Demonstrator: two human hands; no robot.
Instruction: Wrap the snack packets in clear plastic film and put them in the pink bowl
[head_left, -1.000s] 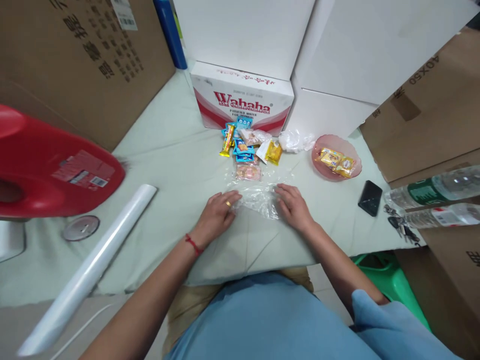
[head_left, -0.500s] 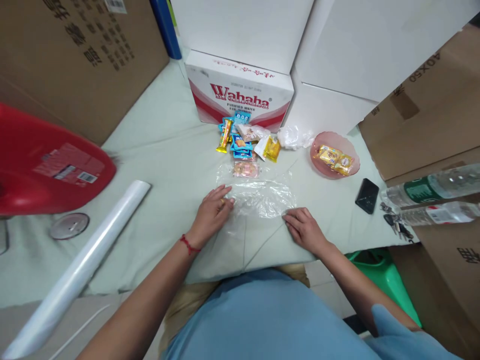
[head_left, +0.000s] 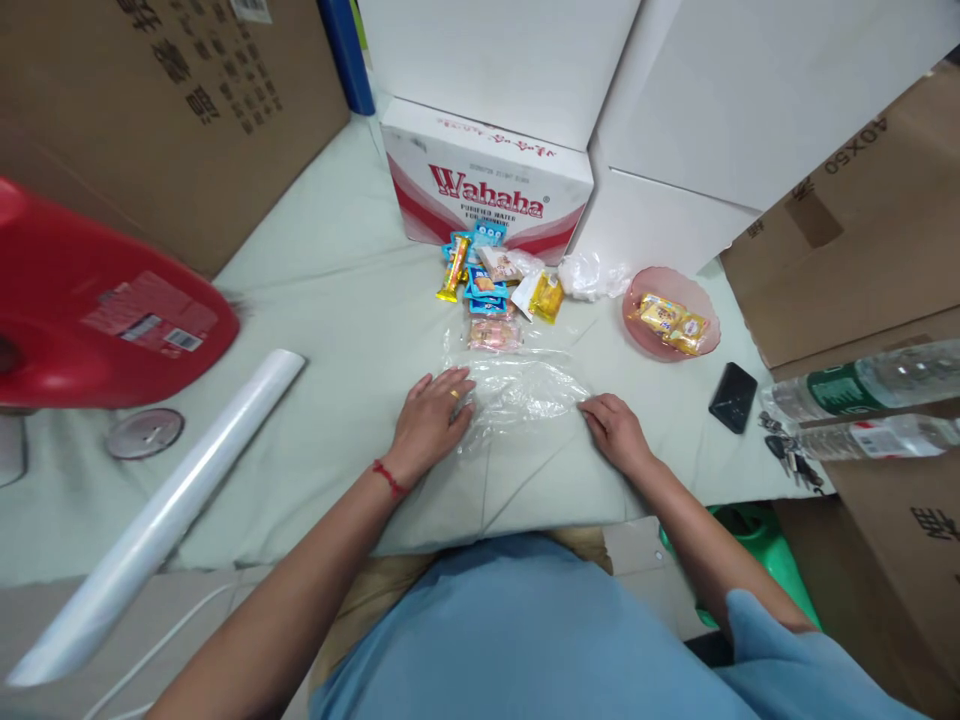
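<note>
A crinkled sheet of clear plastic film (head_left: 525, 390) lies on the cloth-covered table in front of me. My left hand (head_left: 435, 415) rests palm down at its left edge, fingers stretched out over it. At the film's right corner, my right hand (head_left: 613, 428) has its fingers pressed together and pinches the edge. Just beyond the film lies a pink-wrapped snack packet (head_left: 495, 333). Behind that sits a pile of small snacks, among them blue packets (head_left: 487, 285), a yellow stick-shaped packet (head_left: 454, 268) and a yellow packet (head_left: 547, 298).
A pink bowl (head_left: 709, 290) holding yellow packets, a black box-like item (head_left: 733, 398), keys and two bottles are on the right. Leftward lie a long film roll (head_left: 165, 510), a round lid (head_left: 146, 433) and a red jug (head_left: 112, 310). A Wahaba-style water carton (head_left: 487, 180) stands behind.
My right hand has shifted slightly away from my body with the film's corner, and the film's near edge has drawn back. My left hand stays at the left edge. The view has shifted a little.
</note>
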